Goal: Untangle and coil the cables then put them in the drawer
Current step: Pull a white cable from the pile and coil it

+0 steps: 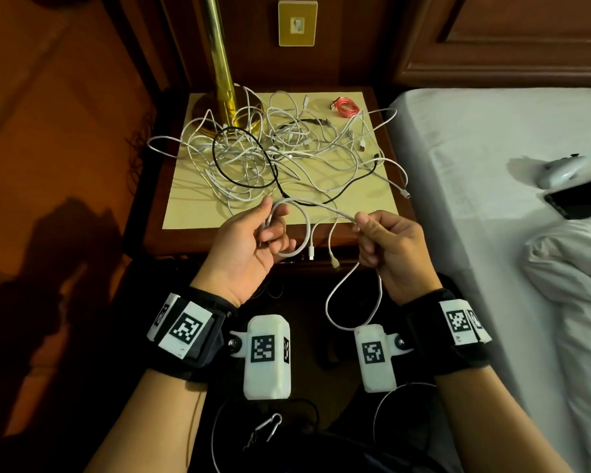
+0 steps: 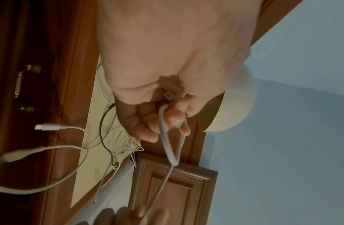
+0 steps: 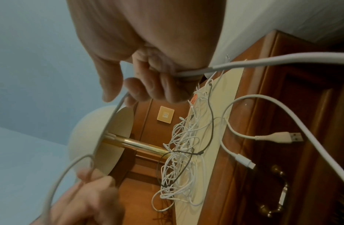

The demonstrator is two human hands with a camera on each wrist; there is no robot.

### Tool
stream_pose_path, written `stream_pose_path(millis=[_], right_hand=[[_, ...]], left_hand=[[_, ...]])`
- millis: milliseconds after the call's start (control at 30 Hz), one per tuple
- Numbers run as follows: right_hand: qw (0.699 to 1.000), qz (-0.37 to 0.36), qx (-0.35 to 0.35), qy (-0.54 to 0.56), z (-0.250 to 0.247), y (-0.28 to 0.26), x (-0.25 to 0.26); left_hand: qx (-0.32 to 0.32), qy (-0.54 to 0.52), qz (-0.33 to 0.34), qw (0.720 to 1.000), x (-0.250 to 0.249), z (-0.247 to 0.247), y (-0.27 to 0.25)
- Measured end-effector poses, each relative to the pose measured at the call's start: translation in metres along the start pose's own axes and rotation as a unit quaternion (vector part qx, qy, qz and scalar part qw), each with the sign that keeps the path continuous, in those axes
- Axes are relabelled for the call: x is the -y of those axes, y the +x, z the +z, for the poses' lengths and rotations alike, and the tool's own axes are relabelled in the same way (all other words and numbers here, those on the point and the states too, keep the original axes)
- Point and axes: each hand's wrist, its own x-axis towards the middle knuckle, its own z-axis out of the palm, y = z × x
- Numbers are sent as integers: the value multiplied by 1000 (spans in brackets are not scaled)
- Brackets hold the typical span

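Observation:
A tangle of white cables (image 1: 280,155) with one black cable (image 1: 239,158) lies on the nightstand top (image 1: 185,213). My left hand (image 1: 253,247) grips small loops of one white cable (image 1: 301,230), with its fingers curled round them (image 2: 163,121). My right hand (image 1: 386,247) pinches the same cable (image 3: 186,73) a short way along; the slack hangs in a loop (image 1: 352,302) below it. Two white plugs (image 1: 321,254) dangle over the front edge. The drawer front with its brass handle (image 3: 277,196) shows shut below the top.
A brass lamp (image 1: 222,63) stands at the back left of the nightstand, with cables round its base. A coiled red cable (image 1: 345,105) lies at the back right. The bed (image 1: 492,165) on the right holds a white controller (image 1: 560,170) and a dark phone (image 1: 580,199).

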Motion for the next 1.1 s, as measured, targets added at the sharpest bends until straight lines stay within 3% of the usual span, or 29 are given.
stream_pose_path(millis=[167,400,533,700,833,933,1100], right_hand=[[997,-44,67,0,-5,-4,21],[996,-62,-9,-60,-6,11,20],[993,-63,-59,-77,-14,14,12],[995,6,-42,-90,-20,10,0],[986,49,-74,-138,-21,10,-10],[984,26,-92,-152,-17,7,-7],[959,4,-15,-282,6,4,-12]], left_hand=[[-39,8,-20,999,-4,-3,-6],[28,47,-49,997,-9,-6,-7],[7,4,-66,998,-2,-9,-8],[-46,-104,-26,993,-1,-14,-2],[-83,-186,67,977,-10,-22,3],[-114,-171,102,973,-18,-23,7],[-163,-85,135,974,-17,-15,11]])
